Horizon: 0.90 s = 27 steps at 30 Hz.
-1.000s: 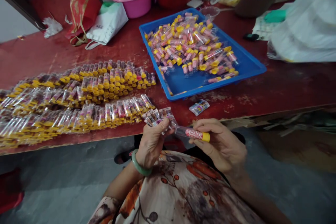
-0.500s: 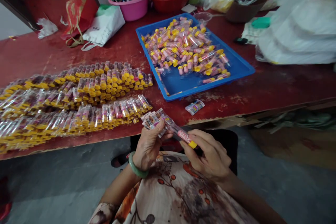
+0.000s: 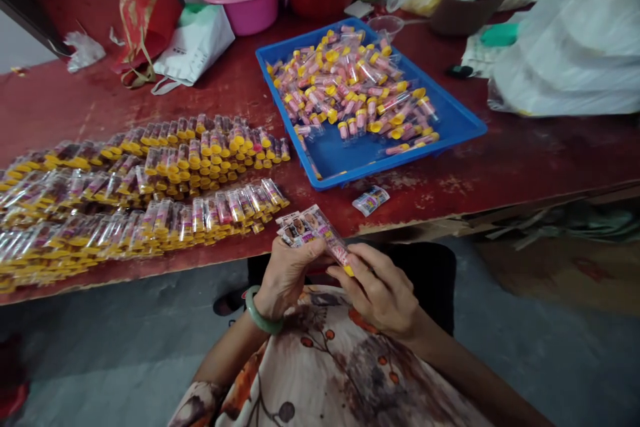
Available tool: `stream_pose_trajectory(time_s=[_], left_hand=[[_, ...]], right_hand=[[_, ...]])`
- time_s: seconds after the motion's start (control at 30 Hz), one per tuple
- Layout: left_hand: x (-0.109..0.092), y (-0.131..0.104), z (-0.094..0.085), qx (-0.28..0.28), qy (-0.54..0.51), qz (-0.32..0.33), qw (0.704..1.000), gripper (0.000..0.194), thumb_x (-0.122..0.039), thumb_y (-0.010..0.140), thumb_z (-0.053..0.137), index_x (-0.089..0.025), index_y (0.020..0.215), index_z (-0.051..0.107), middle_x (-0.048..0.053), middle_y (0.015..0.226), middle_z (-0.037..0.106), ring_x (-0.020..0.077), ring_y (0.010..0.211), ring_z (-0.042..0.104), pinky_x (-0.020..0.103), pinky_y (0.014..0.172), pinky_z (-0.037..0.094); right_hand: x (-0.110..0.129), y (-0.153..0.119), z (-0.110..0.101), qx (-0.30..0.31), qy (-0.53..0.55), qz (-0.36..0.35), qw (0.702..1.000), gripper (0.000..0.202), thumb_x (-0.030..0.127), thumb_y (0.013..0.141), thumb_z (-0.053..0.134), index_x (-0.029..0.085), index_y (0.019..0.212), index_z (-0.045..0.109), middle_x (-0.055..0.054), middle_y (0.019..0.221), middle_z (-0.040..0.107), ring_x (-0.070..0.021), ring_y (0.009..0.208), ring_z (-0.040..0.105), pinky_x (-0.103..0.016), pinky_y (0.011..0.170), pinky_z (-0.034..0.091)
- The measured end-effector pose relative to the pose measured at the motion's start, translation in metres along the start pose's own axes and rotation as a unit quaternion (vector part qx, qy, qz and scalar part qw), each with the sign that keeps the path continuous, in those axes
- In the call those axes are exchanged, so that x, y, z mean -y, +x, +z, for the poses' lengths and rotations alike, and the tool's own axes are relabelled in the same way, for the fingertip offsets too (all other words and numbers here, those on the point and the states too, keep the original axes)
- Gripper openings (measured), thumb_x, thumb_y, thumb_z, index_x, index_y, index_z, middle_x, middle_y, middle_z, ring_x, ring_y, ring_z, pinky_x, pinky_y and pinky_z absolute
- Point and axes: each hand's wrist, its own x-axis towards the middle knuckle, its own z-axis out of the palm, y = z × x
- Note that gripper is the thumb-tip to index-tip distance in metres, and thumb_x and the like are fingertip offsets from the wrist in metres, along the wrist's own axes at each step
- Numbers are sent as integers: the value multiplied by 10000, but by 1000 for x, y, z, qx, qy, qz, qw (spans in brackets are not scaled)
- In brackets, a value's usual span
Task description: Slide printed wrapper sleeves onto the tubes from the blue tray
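Note:
My left hand (image 3: 287, 273), with a green bangle on its wrist, is closed on printed plastic sleeves (image 3: 300, 225) fanned at its thumb. A clear tube of pink candy (image 3: 340, 252) with a yellow cap lies against the sleeves; its far part seems to be inside one of them. My right hand (image 3: 383, 287) pinches the tube at its capped end, fingers closed. Both hands are over my lap, just off the table's front edge. A small bundle of printed sleeves (image 3: 371, 201) lies on the table beyond them.
A blue tray (image 3: 460, 127) holds a heap of yellow-capped tubes. Stacked rows of sleeved tubes (image 3: 170, 217) fill the table's left side. Behind stand a pink basin (image 3: 255, 10), a white bag (image 3: 193, 47) and a red bag (image 3: 155, 23). Large white plastic bags (image 3: 570, 60) lie at the right.
My right hand has moved left towards my left hand, pushing the tube farther in among the sleeves. Less of the tube shows now, and a sleeve's printing lies over it.

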Motion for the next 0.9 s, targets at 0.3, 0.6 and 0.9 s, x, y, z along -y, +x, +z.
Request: stream_pose_trajectory(time_s=[0.3,0.6,0.9], left_hand=[[0,-5,0,41,3,-42,998,371,-239,570,891,-150,892,732,31,844,736,148,723,661,273,742,524],[-2,-12,5,58,17,-55,997,352,-257,569,891,-158,862,722,31,800,733,151,656,661,275,675,541],[1,-14,2,60,32,-62,996,363,-260,589,878,-158,901,723,47,845,729,169,690,661,297,655,566]], right_hand=[[-1,13,-4,-33,163,151,974,425,67,806,576,205,1206,611,-109,1097,642,-224,934,655,-365,775,582],[7,14,3,-90,175,133,971,487,-13,769,595,220,1193,654,-94,1027,667,-205,868,663,-327,669,578],[8,7,6,-89,166,135,973,401,39,797,599,230,1137,690,-99,1052,678,-194,820,671,-308,628,579]])
